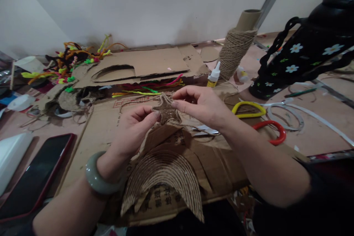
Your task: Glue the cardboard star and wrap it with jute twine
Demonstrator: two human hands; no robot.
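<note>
A small brown star (167,111), edged with twine, is held up over a cardboard sheet. My left hand (135,125) pinches its left point between thumb and fingers. On the opposite side, my right hand (200,105) has thumb and forefinger closed at the star's upper right edge, where twine runs along the rim. Whether it also grips a loose strand is too small to tell. Below both hands lies a crescent (166,166) covered in rows of twine. A glue bottle (214,75) stands just beyond my right hand.
A twine spool (238,44) and a black flowered bottle (306,48) stand at the back right. Scissors with yellow and red handles (272,127) lie beside my right forearm. Cut cardboard (160,61) and colourful pipe cleaners (69,57) fill the back; a phone (38,173) lies left.
</note>
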